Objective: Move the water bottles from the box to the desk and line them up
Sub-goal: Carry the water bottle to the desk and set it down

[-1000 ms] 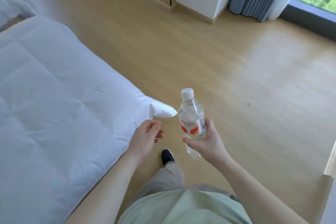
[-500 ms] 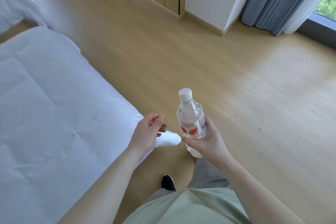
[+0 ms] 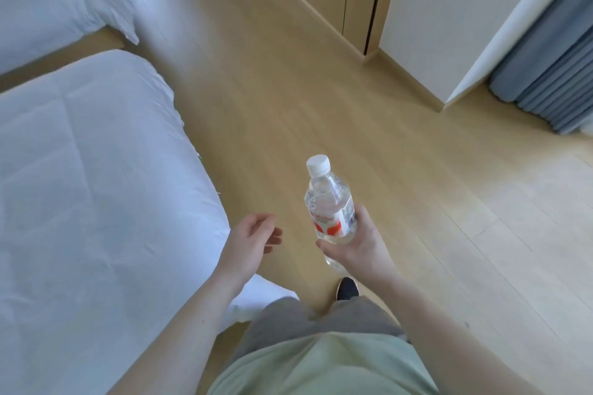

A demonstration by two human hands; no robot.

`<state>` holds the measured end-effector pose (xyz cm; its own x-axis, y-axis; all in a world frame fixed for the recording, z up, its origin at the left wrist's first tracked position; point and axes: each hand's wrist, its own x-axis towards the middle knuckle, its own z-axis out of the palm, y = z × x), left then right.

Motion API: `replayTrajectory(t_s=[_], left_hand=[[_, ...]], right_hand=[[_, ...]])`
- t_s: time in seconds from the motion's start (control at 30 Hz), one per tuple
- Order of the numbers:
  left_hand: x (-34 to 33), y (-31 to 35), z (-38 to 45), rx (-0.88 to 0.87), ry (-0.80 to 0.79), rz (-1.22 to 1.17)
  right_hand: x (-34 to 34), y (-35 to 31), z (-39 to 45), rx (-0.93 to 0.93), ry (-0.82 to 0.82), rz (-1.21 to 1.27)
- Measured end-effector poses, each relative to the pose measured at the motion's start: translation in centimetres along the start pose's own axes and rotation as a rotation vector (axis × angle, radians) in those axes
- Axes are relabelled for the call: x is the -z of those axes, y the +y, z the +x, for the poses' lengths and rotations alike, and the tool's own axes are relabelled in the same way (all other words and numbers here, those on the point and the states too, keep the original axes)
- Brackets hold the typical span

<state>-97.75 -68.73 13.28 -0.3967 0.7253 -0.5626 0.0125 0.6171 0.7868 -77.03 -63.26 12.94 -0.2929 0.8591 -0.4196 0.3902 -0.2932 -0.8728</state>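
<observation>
Right hand (image 3: 356,247): fingers curled round lower half of water bottle (image 3: 330,212), upright, white cap on, above wooden floor (image 3: 417,202); left hand (image 3: 248,244): fingers loosely curled, holding nothing, beside white bed (image 3: 96,202); black shoe (image 3: 347,288) below

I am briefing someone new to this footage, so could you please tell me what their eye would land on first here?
First, the clear plastic water bottle with a white cap and red-and-white label, held upright in the grip of the right hand at centre frame above the light wooden floor. Beside it, the left hand hangs open and holds nothing. The big white quilted bed fills the left side.
</observation>
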Motion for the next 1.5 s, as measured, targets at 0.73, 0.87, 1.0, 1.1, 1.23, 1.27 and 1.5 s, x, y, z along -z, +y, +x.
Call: replayTrajectory(t_s=[0.73,0.87,1.0,1.1,1.23,1.27,1.5], left_hand=[[0.0,18.7,27.7,-0.122,-0.005,-0.018],[1.7,22.8,32.3,-0.154,0.008,-0.031],[2.7,25.6,36.4,-0.147,0.025,-0.046],[3.2,27.4,39.6,-0.128,0.060,-0.072],[3.7,30.5,44.3,-0.101,0.120,-0.098],[3.7,31.4,45.7,-0.090,0.139,-0.104],[3.3,39.0,54.4,-0.042,0.249,-0.139]], right_hand=[[2.5,-14.2,31.7,0.087,-0.005,-0.069],[1.6,-17.6,37.4,0.106,-0.004,-0.078],[1.1,-20.4,42.9,0.126,-0.016,-0.081],[1.2,-22.1,47.2,0.135,-0.040,-0.081],[2.1,-24.5,53.7,0.150,-0.112,-0.091],[2.3,-25.2,55.6,0.151,-0.132,-0.092],[4.2,-30.0,67.6,0.120,-0.240,-0.063]])
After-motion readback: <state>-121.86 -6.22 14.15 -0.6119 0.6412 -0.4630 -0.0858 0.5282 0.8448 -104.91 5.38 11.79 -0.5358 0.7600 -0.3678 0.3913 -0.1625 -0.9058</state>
